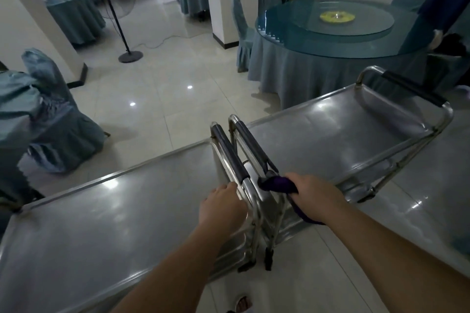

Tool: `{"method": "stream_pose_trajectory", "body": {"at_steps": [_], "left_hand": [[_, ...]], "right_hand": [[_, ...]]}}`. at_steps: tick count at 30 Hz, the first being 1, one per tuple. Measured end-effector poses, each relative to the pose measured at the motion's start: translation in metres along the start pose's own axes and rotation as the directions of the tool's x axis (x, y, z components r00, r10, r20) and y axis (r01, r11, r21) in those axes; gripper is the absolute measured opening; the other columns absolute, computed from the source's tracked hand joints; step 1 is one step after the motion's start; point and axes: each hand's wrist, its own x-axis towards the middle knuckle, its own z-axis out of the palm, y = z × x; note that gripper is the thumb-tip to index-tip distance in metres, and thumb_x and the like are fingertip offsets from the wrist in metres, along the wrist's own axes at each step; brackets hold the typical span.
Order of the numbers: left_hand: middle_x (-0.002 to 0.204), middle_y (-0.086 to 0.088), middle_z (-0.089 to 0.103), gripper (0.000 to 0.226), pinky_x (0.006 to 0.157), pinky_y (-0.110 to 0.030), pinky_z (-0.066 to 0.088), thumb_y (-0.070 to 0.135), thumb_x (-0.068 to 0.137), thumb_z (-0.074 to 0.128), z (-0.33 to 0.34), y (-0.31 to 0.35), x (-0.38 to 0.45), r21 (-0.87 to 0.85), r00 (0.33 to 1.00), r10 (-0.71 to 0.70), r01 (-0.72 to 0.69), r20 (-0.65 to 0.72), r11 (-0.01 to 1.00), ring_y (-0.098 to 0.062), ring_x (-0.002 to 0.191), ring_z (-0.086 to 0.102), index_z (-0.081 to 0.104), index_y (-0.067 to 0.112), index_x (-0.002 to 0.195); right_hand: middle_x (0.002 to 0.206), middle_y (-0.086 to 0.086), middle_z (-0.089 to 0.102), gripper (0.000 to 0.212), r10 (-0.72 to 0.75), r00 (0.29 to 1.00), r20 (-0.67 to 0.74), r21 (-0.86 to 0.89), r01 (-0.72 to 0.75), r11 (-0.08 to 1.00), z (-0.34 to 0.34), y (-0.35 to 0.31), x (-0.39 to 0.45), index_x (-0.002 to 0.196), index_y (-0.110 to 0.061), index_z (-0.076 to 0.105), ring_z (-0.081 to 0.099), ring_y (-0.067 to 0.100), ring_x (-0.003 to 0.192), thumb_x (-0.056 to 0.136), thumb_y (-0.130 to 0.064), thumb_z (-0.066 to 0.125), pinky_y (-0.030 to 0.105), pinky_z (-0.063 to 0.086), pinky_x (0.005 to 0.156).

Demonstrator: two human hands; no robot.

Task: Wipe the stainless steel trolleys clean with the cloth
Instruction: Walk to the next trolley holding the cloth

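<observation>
Two steel trolleys stand end to end: the near trolley (101, 223) on the left and the far trolley (338, 132) on the right. Three dark-padded handles show on them: two side by side where the trolleys meet, the left handle (230, 152) and the middle handle (254, 146), and one end handle (414, 90) at the far trolley's outer end. Two hands are in view, the left hand (222, 207) and the right hand (309, 194). There is one purple cloth (276, 184). One round table (330, 40) with a glass top stands nearby, with one glass turntable (353, 19) on it. One standing fan (119, 7) is on the floor. Two white pillars (221, 0) rise from the tiles. The draped chairs cannot be counted surely.
</observation>
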Motion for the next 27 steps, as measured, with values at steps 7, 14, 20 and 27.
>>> {"method": "stream_pose_trajectory", "body": {"at_steps": [7,14,20,27], "left_hand": [[0.142,-0.007,0.055,0.051,0.105,-0.047,0.048,0.037,0.098,0.047,-0.009,-0.036,0.053,-0.037,0.985,-0.165,0.166,0.043,0.985,-0.033,0.13,0.055,0.047,0.023,0.147],[0.149,-0.005,0.051,0.057,0.106,-0.046,0.047,0.039,0.1,0.047,0.008,-0.049,0.075,-0.123,0.92,-0.391,0.393,0.04,0.911,-0.03,0.134,0.052,0.042,0.023,0.154],[0.15,-0.006,0.053,0.052,0.11,-0.046,0.045,0.026,0.098,0.047,0.034,-0.032,0.072,-0.179,0.853,-0.518,0.52,0.059,0.835,-0.029,0.135,0.053,0.047,0.022,0.15],[0.144,-0.007,0.057,0.053,0.106,-0.041,0.045,0.028,0.097,0.049,0.055,-0.016,0.05,-0.157,0.812,-0.581,0.58,0.046,0.799,-0.029,0.13,0.054,0.048,0.021,0.15]], "right_hand": [[0.115,-0.004,0.067,0.041,-0.176,0.982,-0.074,0.074,0.182,0.981,0.008,-0.027,0.101,0.142,-0.039,0.048,0.065,0.02,0.093,0.103,-0.029,0.057,0.045,0.06,0.082],[0.165,-0.004,0.039,0.059,-0.383,0.924,-0.007,-0.03,0.383,0.923,0.05,-0.042,0.173,0.16,-0.033,0.033,0.05,0.037,0.136,0.104,-0.026,0.053,0.057,0.052,0.101],[0.174,-0.011,0.002,0.059,-0.499,0.761,0.414,-0.046,0.565,0.824,0.123,-0.011,0.156,0.164,-0.032,0.026,-0.034,0.025,0.153,0.108,-0.046,0.039,0.054,0.019,0.128],[0.175,-0.002,-0.004,0.052,-0.573,0.683,0.453,-0.101,0.678,0.728,0.128,0.0,0.16,0.158,-0.023,0.039,-0.053,0.03,0.138,0.111,-0.045,0.033,0.047,-0.005,0.127]]}}
